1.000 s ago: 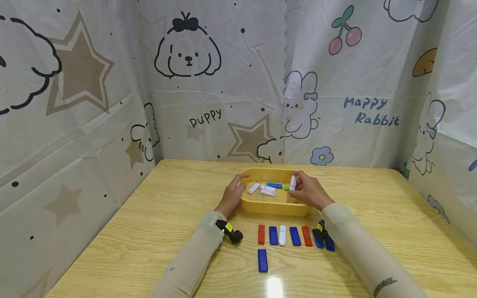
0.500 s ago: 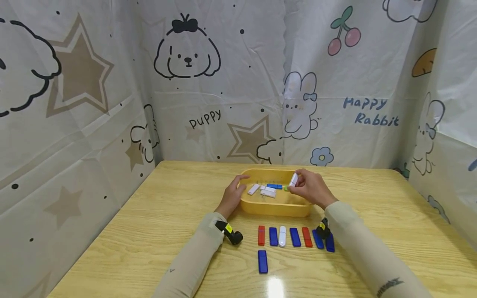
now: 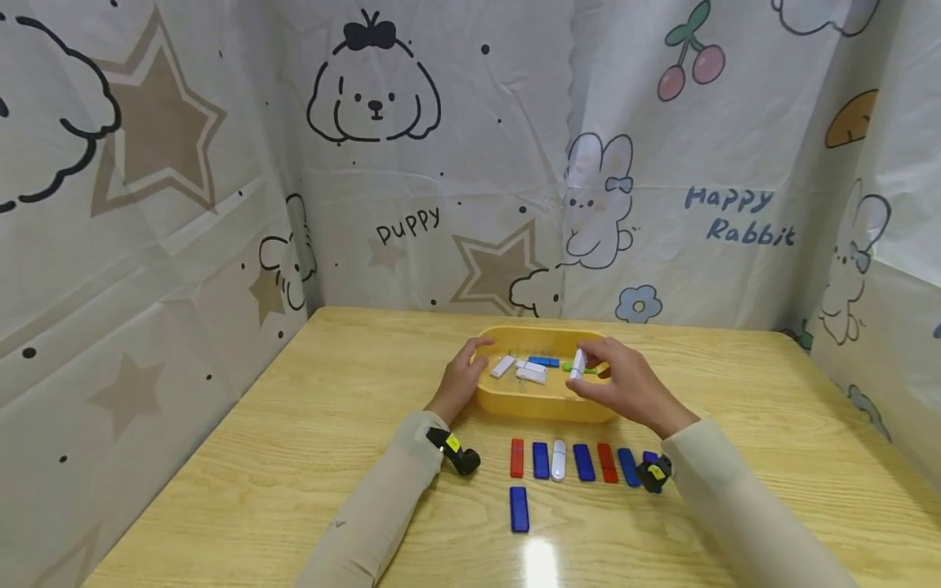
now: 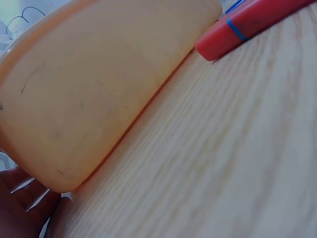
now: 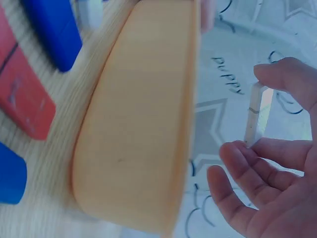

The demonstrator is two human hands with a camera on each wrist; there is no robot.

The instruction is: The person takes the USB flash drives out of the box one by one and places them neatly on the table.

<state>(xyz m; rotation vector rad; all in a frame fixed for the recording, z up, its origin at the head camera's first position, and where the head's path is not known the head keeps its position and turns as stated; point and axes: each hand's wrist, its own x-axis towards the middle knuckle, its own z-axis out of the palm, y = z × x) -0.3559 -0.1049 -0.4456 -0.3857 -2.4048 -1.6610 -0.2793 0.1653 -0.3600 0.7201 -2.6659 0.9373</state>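
The right hand (image 3: 625,382) pinches a white stick (image 3: 577,364) between thumb and fingers, tilted, over the right end of the yellow tray (image 3: 544,407); in the right wrist view it shows above the rim (the spare fingers are loosely bent). The left hand (image 3: 457,382) grips the tray's left end, its fingers around the rim. Inside the tray lie a loose white piece (image 3: 503,367) at the left, a white pair (image 3: 531,376) close together, a light-blue stick (image 3: 544,362) and, partly behind the right hand, a green stick (image 3: 570,367). On the worktop (image 3: 353,392), nearer the person, a row runs from the left: red, blue, white, blue, red, blue, blue. A lone blue stick (image 3: 519,510) lies below the row's left end.
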